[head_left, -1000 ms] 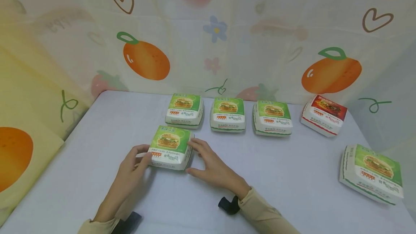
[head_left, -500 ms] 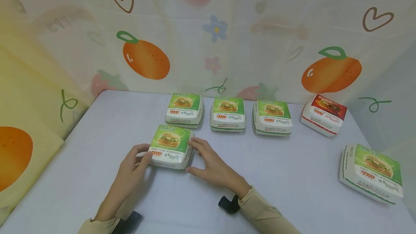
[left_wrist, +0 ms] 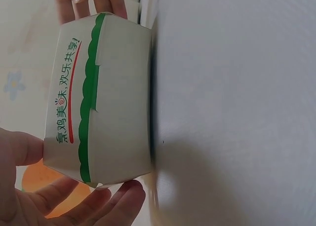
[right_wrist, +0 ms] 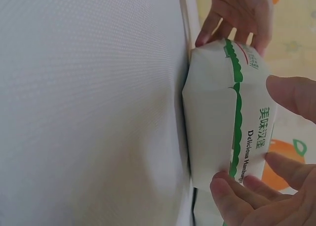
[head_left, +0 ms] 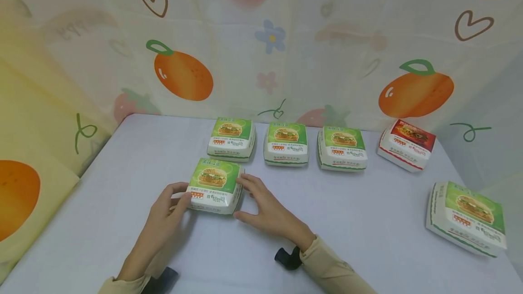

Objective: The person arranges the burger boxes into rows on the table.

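A green-and-white burger box (head_left: pixel 214 186) stands lid-up on the white table, left of centre in the head view. My left hand (head_left: pixel 165 212) holds its left side, thumb at the near corner and fingers along the side. On the opposite side my right hand (head_left: pixel 267 210) holds it with fingertips, the thumb spread toward the near right corner. The left wrist view gives the front wall of the burger box (left_wrist: pixel 121 97), with its green scalloped band. In the right wrist view, fingertips (right_wrist: pixel 227 186) touch the side of the burger box (right_wrist: pixel 212 112). Its far wall is hidden.
Behind stand three more green boxes, the left (head_left: pixel 231 139), middle (head_left: pixel 286 144) and right (head_left: pixel 342 149) ones. A red burger box (head_left: pixel 407 145) sits angled at the back right, another green box (head_left: pixel 467 219) nearer at right. A patterned curtain (head_left: pixel 241 58) hangs behind the table.
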